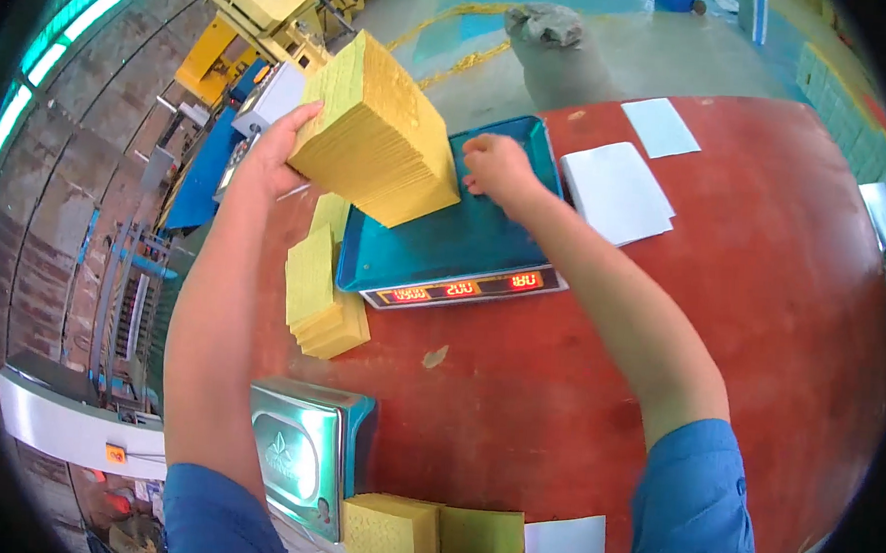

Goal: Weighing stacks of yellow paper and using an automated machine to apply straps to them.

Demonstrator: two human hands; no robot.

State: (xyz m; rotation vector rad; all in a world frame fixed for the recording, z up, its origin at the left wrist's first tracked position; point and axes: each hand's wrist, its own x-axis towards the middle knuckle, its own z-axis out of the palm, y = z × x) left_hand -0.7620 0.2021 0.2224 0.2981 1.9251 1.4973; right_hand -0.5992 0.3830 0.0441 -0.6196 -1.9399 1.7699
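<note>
A tall block of stacked yellow sheets [385, 138] stands tilted over the blue-green tray [465, 243] of a digital scale. My left hand [274, 153] grips the block at its left side, the thumb and fingers partly hidden. Just right of the block, my right hand [504, 172] is over the tray, apart from the sheets. Its fingers are curled in, and I see nothing in them. Red digits glow on the scale's front display [459, 289].
Loose yellow bundles [322, 290] lie left of the scale, white paper [618, 194] to its right. Nearer me, a shiny metal-topped box [298, 454] stands beside another yellow stack [391, 534] on the red table [763, 293]. A grey sack [555, 52] and yellow machinery [267, 2] are beyond.
</note>
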